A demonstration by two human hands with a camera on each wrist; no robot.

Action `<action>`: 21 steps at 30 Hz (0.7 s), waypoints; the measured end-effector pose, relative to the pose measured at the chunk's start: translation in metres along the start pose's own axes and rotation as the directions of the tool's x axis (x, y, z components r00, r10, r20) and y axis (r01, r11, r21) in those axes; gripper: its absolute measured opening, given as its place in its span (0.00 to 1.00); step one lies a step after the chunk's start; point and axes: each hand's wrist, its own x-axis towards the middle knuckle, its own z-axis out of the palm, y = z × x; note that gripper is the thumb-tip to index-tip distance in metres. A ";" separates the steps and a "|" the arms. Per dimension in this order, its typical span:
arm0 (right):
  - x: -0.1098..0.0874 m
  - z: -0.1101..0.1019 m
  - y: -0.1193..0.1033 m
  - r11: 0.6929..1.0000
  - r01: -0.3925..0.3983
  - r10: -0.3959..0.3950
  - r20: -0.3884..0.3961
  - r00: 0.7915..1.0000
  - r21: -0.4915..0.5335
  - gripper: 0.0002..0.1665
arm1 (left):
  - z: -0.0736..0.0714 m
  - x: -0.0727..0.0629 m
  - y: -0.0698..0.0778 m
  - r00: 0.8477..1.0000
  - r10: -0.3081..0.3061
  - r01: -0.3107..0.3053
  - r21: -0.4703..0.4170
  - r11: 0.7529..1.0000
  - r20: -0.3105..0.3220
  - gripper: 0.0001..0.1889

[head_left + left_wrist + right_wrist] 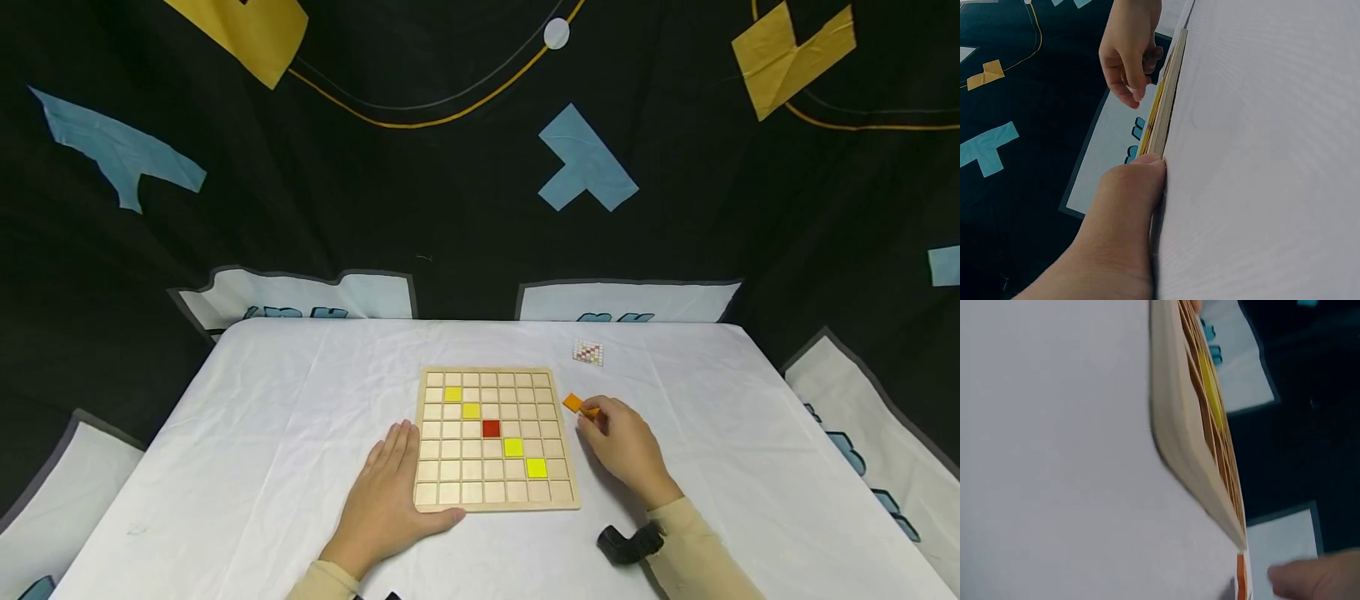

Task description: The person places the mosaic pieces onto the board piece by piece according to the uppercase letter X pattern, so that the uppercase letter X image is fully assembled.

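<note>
White bench (255,417); wooden board (492,448) on it, likely light, stiff, steady by rim. Left hand (386,500) along left edge, fingers straight. Right hand (626,446) pinches orange tile (592,413), right of board: probably thin, slippery; grip opposite edges.

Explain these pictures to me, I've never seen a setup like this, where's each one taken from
There is no machine, just a person's bare left hand and right hand. The wide picture comes from a head camera looking down; the other two, from cameras on the left and right wrists. On the white table lie a board with four yellow tiles and one red tile, a small card, and an orange tile. The left hand rests against the board's edge; the right hand appears to pinch a second orange tile.
</note>
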 end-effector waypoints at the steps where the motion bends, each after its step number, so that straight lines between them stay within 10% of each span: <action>1: 0.003 -0.001 0.003 0.999 -0.029 0.029 -0.012 1.000 -0.028 0.16 | 0.000 0.000 0.000 1.000 0.001 -0.001 0.000 1.000 0.000 0.69; 8: 0.012 -0.003 0.014 0.990 -0.091 0.094 0.022 0.995 -0.109 0.22 | 0.001 0.000 0.000 1.000 0.004 -0.004 0.005 1.000 0.001 0.70; 21: 0.026 -0.004 0.007 0.982 -0.179 0.180 -0.005 0.984 0.056 0.10 | -0.001 -0.001 0.000 1.000 0.002 -0.002 0.006 1.000 0.005 0.69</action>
